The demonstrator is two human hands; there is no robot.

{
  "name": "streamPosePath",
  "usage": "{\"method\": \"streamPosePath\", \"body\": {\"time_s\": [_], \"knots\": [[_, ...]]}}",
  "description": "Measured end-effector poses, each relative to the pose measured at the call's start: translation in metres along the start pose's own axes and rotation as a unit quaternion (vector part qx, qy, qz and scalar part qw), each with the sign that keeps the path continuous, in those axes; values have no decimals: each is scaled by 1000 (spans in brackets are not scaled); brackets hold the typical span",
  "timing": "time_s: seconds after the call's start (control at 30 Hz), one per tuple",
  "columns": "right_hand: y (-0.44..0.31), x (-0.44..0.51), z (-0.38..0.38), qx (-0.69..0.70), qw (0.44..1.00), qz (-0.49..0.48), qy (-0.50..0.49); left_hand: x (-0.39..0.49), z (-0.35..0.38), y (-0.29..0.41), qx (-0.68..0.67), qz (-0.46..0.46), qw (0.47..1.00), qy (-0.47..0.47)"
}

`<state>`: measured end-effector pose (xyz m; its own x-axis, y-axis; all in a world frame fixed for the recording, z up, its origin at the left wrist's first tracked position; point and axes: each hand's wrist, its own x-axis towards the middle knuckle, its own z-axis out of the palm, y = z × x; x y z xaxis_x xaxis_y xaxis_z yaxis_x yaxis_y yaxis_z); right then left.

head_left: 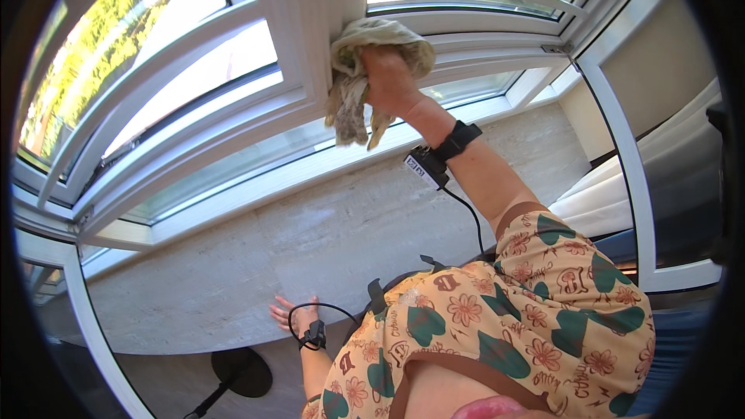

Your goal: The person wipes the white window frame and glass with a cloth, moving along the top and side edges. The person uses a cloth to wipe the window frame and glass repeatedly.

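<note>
My right hand (391, 82) grips a soiled, pale cleaning cloth (381, 35) that is bunched around the fingers. The cloth lies against the white window frame (314, 29), near the upright between two panes, and its stained ends hang down. Cloth hides most of the right fingertips. Lower down, my left hand (298, 313) rests with spread fingers at the near edge of the stone-look windowsill (250, 262). It holds nothing. A black strap (460, 138) with a small device circles the right wrist, and another strap (314, 334) is on the left.
White safety bars (157, 64) curve across the windows. An open white-framed sash (620, 105) stands at right, another (87, 314) at left. Behind the right one hangs a pale curtain (599, 186). A black round stand base (241, 371) is below the sill. Cables trail from both wrists.
</note>
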<state>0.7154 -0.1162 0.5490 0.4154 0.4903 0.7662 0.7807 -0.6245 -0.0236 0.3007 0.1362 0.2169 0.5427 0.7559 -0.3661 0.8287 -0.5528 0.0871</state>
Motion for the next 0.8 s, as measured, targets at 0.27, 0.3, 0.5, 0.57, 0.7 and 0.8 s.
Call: {"method": "streamPosePath", "body": {"time_s": [0.27,0.3,0.5,0.57,0.7,0.8], "knots": [[2,12,-10,23,999,15,-42,6,-37,-11,-151,-9,988,-40],[6,12,-15,31,993,60,-98,6,-35,-18,-202,-21,979,-33],[63,-19,-61,-11,988,153,-24,-29,7,-66,-215,-104,971,23],[81,-31,-73,-37,979,200,0,-54,17,-83,-282,-129,951,4],[69,-31,-61,-35,990,137,9,-98,30,-100,-343,-183,921,14],[19,-10,-30,61,992,70,-85,-97,21,-98,-350,-190,917,22]]}}
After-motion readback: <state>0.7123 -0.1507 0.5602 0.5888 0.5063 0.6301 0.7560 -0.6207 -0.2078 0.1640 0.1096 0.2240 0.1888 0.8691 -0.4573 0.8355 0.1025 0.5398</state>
